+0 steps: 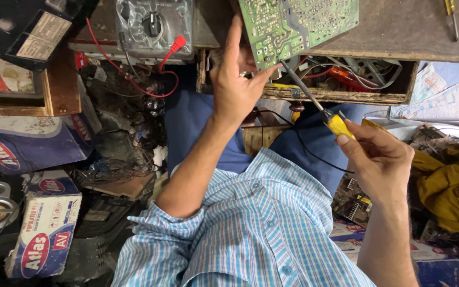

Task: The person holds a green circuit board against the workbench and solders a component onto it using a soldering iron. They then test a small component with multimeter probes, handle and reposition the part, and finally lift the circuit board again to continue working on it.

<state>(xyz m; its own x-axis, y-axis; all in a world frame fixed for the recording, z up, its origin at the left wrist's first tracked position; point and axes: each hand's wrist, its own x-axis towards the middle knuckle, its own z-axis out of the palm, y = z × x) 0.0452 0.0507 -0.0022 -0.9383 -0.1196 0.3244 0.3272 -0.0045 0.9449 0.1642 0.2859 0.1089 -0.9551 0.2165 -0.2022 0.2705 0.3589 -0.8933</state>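
Gripping a green circuit board at the top centre of the frame, the left hand steadies it over the wooden counter while the right hand closes its fingers on a yellow-handled soldering iron, tip touching the board's lower edge.

A single camera, worn on the person's head, looks steeply down and a little forward. The checked shirt fills the lower middle of the frame, so the view is close to the body. Both forearms rise from the bottom edge toward the workbench, which runs along the top of the frame. The cluttered floor shows at the left. No second view overlaps it.
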